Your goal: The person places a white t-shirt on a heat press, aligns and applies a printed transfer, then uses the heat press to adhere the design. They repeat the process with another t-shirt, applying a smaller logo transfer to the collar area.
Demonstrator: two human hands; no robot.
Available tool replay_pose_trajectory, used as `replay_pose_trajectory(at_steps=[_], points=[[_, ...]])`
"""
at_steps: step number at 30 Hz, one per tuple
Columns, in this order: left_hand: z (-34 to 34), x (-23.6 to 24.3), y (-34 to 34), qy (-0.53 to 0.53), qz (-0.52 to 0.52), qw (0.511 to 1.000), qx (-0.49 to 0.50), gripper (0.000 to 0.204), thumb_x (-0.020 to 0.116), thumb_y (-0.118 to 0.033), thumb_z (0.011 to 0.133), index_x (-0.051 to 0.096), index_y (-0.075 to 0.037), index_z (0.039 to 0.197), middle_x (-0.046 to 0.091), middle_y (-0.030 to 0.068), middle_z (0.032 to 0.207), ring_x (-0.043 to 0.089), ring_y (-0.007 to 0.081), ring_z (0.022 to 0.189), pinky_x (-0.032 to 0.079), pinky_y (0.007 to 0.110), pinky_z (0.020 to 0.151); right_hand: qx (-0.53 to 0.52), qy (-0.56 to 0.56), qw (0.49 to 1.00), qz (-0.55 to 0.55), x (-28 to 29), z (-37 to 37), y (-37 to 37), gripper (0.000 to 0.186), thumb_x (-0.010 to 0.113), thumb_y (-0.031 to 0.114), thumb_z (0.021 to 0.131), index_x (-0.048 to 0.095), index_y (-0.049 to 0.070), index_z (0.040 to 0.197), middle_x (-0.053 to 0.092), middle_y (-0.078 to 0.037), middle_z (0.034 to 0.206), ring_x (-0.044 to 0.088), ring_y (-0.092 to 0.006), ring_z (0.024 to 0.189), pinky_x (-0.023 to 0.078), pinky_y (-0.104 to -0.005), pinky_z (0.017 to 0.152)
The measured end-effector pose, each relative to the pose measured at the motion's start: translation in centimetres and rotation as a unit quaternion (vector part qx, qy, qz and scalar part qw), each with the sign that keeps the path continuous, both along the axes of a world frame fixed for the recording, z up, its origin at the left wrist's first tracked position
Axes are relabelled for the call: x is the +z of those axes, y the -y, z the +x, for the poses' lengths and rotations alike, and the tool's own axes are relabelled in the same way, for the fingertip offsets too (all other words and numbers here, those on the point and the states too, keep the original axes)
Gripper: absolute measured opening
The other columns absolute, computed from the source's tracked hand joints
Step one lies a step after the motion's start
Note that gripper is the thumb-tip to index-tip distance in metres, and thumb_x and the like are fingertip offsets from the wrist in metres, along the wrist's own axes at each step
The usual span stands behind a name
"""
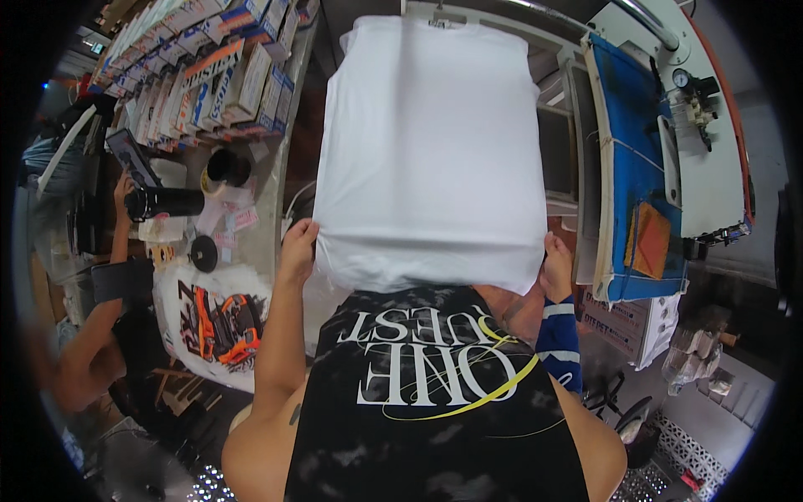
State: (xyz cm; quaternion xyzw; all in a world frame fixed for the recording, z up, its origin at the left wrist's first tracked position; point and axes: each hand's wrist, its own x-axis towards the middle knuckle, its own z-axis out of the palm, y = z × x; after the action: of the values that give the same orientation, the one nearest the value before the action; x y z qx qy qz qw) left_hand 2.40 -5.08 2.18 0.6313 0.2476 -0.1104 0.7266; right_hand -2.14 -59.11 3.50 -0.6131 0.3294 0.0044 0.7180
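Hands: left hand (299,243), right hand (555,266) pinch white shirt (431,151) hem corners.

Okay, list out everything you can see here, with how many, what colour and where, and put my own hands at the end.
T-shirt: one, white, spread flat on the platen at top centre, its near hem gripped at both corners.
Press pad: one, blue, upright at right of the shirt, with an orange patch on its lower part.
Machine arm: one, white, far right, with a small gauge.
Boxes: many, mostly white with blue and orange, stacked upper left.
Tape roll: one, dark, on the bench at left.
Printed sheet: one, white with orange and black artwork, lower left.
Co-worker's arm: one, far left.
Left hand: one, bare, pinching the hem's left corner.
Right hand: one, blue sleeve below the wrist, gripping the hem's right corner.
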Motion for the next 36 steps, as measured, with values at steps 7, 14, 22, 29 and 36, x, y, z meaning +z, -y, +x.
replay_pose_trajectory(at_steps=[7,14,22,29,36], points=[[-4.3,0.4,1.3,0.063,0.25,0.958,-0.128,0.032,0.063,-0.032,0.102,0.066,-0.001,0.098,0.063,0.0002,0.079,0.055,0.0084,0.076,0.047,0.026,0.071,0.14,-0.116,0.983,0.0,0.1,-4.6,0.1,0.034,0.063,0.026,0.103,0.065,-0.005,0.116,0.07,-0.005,0.101,0.062,-0.0096,0.084,0.05,-0.0267,0.075],[-2.3,3.8,-3.8,-0.226,0.139,0.856,-0.444,0.025,0.073,-0.021,0.092,0.07,-0.002,0.109,0.069,0.0031,0.087,0.063,0.0097,0.079,0.052,0.028,0.073,0.334,-0.227,0.913,-0.063,1.4,-3.7,4.3,0.024,0.064,0.017,0.097,0.066,0.001,0.115,0.07,-0.006,0.105,0.066,-0.0166,0.09,0.053,-0.0293,0.084],[1.5,1.6,-0.3,0.009,0.1,0.985,-0.138,0.026,0.067,-0.018,0.098,0.067,0.003,0.114,0.07,0.0038,0.101,0.062,0.01,0.089,0.05,0.026,0.08,0.026,-0.035,0.995,0.085,1.5,0.4,-0.2,0.03,0.061,0.025,0.102,0.065,-0.001,0.115,0.07,-0.009,0.105,0.066,-0.0156,0.089,0.053,-0.029,0.084],[0.1,-0.1,-1.6,-0.037,-0.091,0.995,-0.015,0.028,0.068,-0.016,0.098,0.066,0.005,0.116,0.072,0.0083,0.105,0.067,0.0142,0.092,0.054,0.028,0.083,0.027,-0.009,0.999,-0.023,-0.6,-1.3,0.2,0.029,0.064,0.025,0.102,0.067,-0.003,0.107,0.069,-0.001,0.094,0.061,-0.0084,0.081,0.049,-0.0244,0.074],[-0.1,-0.4,-1.8,-0.064,-0.139,0.988,0.009,0.028,0.067,-0.017,0.098,0.065,0.003,0.116,0.071,0.0076,0.104,0.067,0.0159,0.091,0.055,0.031,0.085,-0.066,0.022,0.994,-0.079,-1.6,-1.7,-1.6,0.031,0.061,0.028,0.103,0.069,-0.002,0.103,0.069,-0.003,0.095,0.06,-0.0088,0.079,0.048,-0.0248,0.072]])
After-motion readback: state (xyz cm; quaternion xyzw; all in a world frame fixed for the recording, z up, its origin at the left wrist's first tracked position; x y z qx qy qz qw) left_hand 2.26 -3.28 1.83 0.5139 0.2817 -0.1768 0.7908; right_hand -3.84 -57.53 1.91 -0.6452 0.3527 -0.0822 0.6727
